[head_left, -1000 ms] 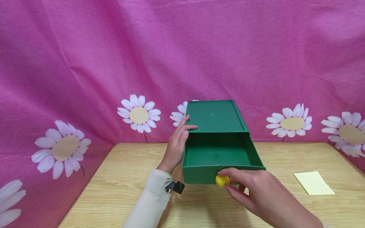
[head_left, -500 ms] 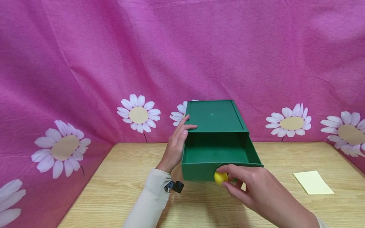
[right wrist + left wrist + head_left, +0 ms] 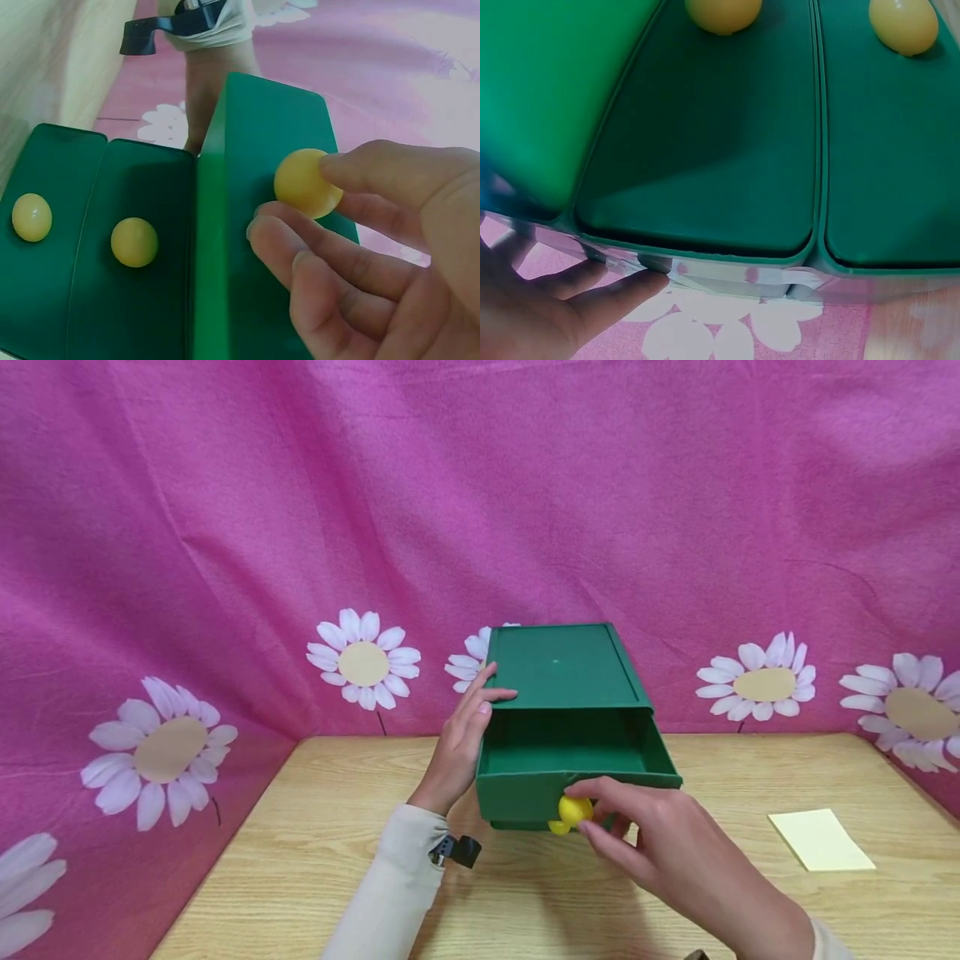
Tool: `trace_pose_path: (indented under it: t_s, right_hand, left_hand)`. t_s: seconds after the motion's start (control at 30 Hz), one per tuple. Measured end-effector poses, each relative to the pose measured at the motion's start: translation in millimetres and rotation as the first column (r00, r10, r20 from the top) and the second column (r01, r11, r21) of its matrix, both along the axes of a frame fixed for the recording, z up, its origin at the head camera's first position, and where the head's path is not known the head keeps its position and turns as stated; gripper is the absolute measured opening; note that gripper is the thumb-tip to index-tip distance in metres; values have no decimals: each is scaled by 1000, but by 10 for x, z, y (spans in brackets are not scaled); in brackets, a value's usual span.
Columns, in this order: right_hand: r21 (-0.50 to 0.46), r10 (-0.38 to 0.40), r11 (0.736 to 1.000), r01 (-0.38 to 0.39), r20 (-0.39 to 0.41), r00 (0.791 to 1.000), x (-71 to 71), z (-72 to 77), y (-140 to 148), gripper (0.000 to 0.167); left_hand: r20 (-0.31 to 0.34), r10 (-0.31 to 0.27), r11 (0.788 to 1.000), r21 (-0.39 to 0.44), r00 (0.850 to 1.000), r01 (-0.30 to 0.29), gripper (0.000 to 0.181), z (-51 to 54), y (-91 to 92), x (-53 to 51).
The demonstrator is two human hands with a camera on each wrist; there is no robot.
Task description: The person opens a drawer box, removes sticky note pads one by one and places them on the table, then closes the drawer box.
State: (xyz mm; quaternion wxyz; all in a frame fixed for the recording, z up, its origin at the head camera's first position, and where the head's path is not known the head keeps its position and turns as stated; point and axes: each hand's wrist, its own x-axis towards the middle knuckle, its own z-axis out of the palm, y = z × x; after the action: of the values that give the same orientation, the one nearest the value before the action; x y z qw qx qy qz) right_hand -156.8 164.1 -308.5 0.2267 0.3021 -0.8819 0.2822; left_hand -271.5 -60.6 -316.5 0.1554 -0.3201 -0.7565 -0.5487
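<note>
A green drawer cabinet (image 3: 558, 668) stands on the table, its top drawer (image 3: 517, 797) pulled partway out. No items show in the visible part of that drawer. My right hand (image 3: 667, 839) pinches the drawer's round yellow knob (image 3: 575, 811) between thumb and fingers; the right wrist view shows this knob (image 3: 304, 182) up close. My left hand (image 3: 459, 743) rests against the cabinet's left side, its fingertips reaching the top edge. Two lower drawers, flush with the frame, carry yellow knobs of their own, a middle knob (image 3: 135, 242) and a bottom knob (image 3: 31, 217).
A pale yellow pad of sticky notes (image 3: 821, 840) lies on the wooden table (image 3: 322, 852) to the right. Behind the cabinet hangs a pink cloth (image 3: 480, 510) with white daisies. A black strap piece (image 3: 456, 850) sits at my left wrist.
The top drawer has slid partway inward, with my right hand moving along on its knob. Part of a lower yellow knob now shows beneath it. My left hand keeps its place.
</note>
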Motion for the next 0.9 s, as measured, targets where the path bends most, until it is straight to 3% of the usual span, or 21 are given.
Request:
trace_pose_path:
  t_s: [0.53, 0.7, 0.9]
  right_hand:
    - [-98, -12, 995, 9, -27, 1000, -126, -97, -38, 29]
    - [-120, -18, 993, 9, -73, 997, -182, -134, -43, 31]
    - [-142, -39, 989, 31, -51, 998, -249, -178, -47, 32]
  left_hand:
    - [36, -18, 1000, -15, 999, 19, 38, 18, -19, 17]
    - [70, -53, 999, 7, 996, 53, 43, 17, -31, 9]
    - [100, -79, 997, 20, 992, 77, 48, 9, -48, -6]
